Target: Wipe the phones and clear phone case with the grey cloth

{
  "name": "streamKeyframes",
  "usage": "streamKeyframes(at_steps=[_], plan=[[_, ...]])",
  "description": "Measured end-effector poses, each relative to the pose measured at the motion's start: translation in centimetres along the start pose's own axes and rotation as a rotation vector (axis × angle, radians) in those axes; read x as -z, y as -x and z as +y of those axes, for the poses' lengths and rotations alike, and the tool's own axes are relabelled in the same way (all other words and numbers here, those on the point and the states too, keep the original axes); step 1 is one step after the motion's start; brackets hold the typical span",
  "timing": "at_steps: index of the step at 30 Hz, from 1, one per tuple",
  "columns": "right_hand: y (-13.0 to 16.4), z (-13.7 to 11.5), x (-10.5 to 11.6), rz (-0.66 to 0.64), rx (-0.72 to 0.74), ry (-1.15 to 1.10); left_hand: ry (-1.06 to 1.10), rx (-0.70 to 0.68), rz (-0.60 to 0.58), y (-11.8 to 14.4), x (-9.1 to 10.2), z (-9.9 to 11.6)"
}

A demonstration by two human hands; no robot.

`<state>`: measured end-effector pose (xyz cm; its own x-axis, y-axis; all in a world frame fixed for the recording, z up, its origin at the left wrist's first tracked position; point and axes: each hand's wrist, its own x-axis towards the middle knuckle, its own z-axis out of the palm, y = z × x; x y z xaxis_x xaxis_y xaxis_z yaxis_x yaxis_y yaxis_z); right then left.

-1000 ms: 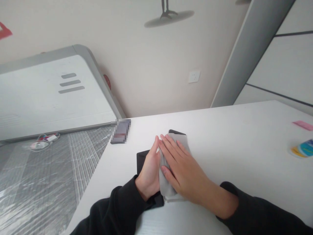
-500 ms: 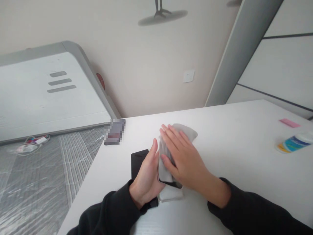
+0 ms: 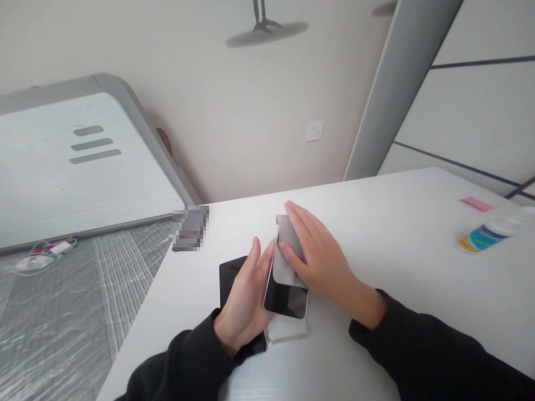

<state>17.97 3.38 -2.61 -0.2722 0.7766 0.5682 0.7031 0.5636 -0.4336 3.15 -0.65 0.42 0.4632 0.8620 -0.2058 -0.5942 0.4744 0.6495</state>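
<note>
A phone with a dark screen is held just above the white table, near the table's left edge and close to the person. The left hand grips it along its left side, thumb up against the edge and fingers curled behind, so the hand is closed on the phone. The right hand lies flat over the upper half of the screen and presses a grey cloth onto it with the fingers held together; only the lower part of the screen shows below the cloth.

Under the left hand a black pad lies on the table, its left border not far from the table's edge, beyond which the floor drops away (covered in clear plastic sheeting). Beneath the phone's lower end lies a pale flat piece, which cannot be identified.

To the right the table is wide and bare for a long stretch. Well apart, near the far right edge, a bottle with a blue label lies on its side, and beyond it sits a small pink slip. A blurred dark object sits at the table's far left corner.
</note>
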Motion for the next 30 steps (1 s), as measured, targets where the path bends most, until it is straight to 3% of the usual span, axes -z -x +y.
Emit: streamKeyframes(at_steps=[9,13,16,19,22,25,30], plan=[[-0.7,0.5,0.3,0.096,-0.422,-0.524,-0.108,-0.027,-0.002,0.1,0.4,0.3],[-1.2,1.8,0.3,0.225,-0.513,-0.566,-0.203,-0.071,-0.045,0.2,0.9,1.0],[-1.8,3.4,0.8,0.24,-0.535,-0.573,-0.341,-0.066,-0.101,0.1,1.7,2.2],[-2.4,5.5,1.6,0.145,-0.533,-0.51,-0.629,-0.166,0.014,-0.3,3.0,3.5],[-2.7,7.4,2.1,-0.08,-0.449,-0.277,-1.179,-0.34,0.198,-0.8,4.5,4.5],[-2.5,8.0,2.0,-0.238,-0.352,-0.128,-1.667,-0.424,0.224,-1.4,6.1,4.9],[-1.9,7.0,1.2,-0.336,-0.308,-0.052,-1.843,-0.424,0.185,-2.2,7.4,4.4]])
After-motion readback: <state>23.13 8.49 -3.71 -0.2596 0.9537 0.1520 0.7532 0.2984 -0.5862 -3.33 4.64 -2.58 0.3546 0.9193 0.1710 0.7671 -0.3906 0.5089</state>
